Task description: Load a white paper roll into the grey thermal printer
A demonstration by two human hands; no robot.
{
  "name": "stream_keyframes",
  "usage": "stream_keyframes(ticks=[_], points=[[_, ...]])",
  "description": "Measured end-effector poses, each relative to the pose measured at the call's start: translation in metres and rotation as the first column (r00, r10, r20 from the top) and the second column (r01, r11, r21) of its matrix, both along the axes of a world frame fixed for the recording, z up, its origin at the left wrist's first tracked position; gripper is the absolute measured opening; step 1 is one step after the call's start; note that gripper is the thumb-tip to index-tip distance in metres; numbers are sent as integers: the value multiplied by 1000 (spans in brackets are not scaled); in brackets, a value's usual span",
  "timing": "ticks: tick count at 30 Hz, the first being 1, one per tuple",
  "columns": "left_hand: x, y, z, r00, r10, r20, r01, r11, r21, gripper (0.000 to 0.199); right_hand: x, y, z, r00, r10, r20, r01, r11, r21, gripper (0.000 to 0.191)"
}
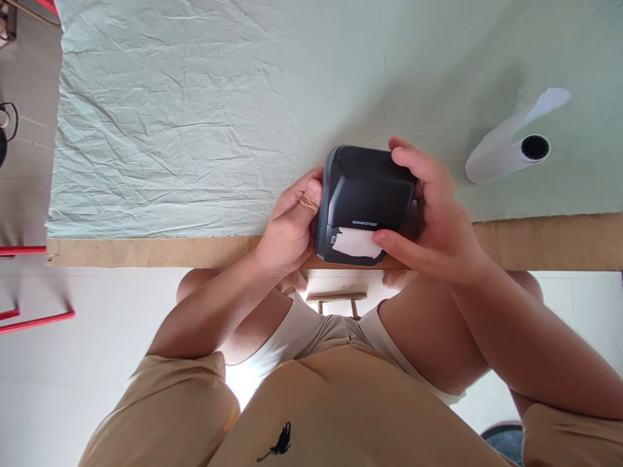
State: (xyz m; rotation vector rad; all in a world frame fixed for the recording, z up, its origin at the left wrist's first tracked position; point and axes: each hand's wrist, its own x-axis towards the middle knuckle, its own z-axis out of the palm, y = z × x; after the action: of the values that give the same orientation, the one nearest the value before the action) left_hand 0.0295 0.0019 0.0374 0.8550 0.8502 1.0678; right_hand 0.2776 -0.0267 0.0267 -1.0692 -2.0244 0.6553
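Note:
A black label printer [372, 185] marked NIIMBOT is held over the near edge of the table, its lid down. A torn strip of white paper [357, 242] sticks out of its front slot. My left hand [294, 220] grips the printer's left side, thumb on the edge and fingers behind it. On the other side, my right hand [433, 207] has its fingers at the upper right corner and its thumb at the right end of the paper strip. Off to the right, a roll of white paper [496, 154] with a dark core end lies with its loose end curling up.
A wrinkled pale green cloth [170, 123] covers the table, whose bare wooden edge [146, 251] runs along the front. Red metal legs [39, 322] stand on the floor at the left. My knees are beneath the table edge.

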Motion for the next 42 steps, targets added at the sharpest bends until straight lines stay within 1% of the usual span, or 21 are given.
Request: stream_keyframes(ticks=[2,4,7,8,10,12,15,17,19,21,23,26,28,31,33,35,36,38,39,40,42], points=[[0,1,1,1000,-9,23,9,1000,3,39,-2,-2,4,999,-37,23,38,998,-40,77],[0,1,1,999,-28,42,28,1000,-9,37,-5,-4,7,997,-70,32,71,997,-35,77],[-2,1,-3,997,-41,67,42,999,-20,40,-5,-2,7,993,-119,3,118,990,78,73],[-3,1,-5,996,-52,76,53,999,-12,42,-4,-2,6,989,-150,5,148,981,126,73],[-5,2,-8,993,-82,81,81,996,23,44,-3,-1,5,972,-236,4,229,946,231,71],[-7,3,-8,991,-115,73,111,992,63,39,-5,-2,5,951,-305,-60,308,904,297,56],[-8,3,-6,985,-153,75,146,985,92,32,-16,-6,7,929,-309,-205,362,874,324,22],[-9,4,-4,982,-161,101,152,984,91,31,-25,-8,11,920,-315,-234,381,860,341,12],[-10,3,-4,979,-159,127,151,986,69,31,-31,-8,16,903,-348,-251,421,834,358,9],[-12,3,-6,976,-163,141,158,986,50,31,-32,-6,19,888,-397,-232,458,815,356,14],[-14,3,-9,974,-186,128,179,982,63,35,-28,-4,20,872,-457,-173,488,795,361,21],[-16,4,-14,973,-217,79,208,971,115,44,-21,0,19,874,-483,-57,459,780,425,19],[-17,4,-17,967,-250,54,241,961,132,50,-19,0,19,870,-492,25,431,787,441,16],[-17,4,-18,956,-291,42,282,946,158,56,-25,-3,23,847,-510,149,411,807,425,22],[-17,5,-17,956,-292,33,282,944,168,56,-28,-5,27,838,-508,198,391,813,431,26],[-18,5,-17,957,-289,11,282,943,177,59,-27,-6,31,841,-484,243,364,837,408,22],[-18,5,-17,958,-287,-7,284,941,183,60,-24,-6,34,852,-447,273,335,865,374,19],[-19,6,-19,958,-283,-50,287,937,198,65,-17,-3,40,891,-315,327,238,937,255,18],[-19,6,-20,958,-279,-69,288,934,210,68,-13,-2,43,912,-245,327,191,963,191,19],[-19,6,-22,957,-277,-83,289,931,222,71,-9,-1,46,928,-192,319,157,979,132,22],[-19,7,-26,957,-277,-82,289,922,257,73,-4,-1,52,948,-164,272,148,986,81,29]])
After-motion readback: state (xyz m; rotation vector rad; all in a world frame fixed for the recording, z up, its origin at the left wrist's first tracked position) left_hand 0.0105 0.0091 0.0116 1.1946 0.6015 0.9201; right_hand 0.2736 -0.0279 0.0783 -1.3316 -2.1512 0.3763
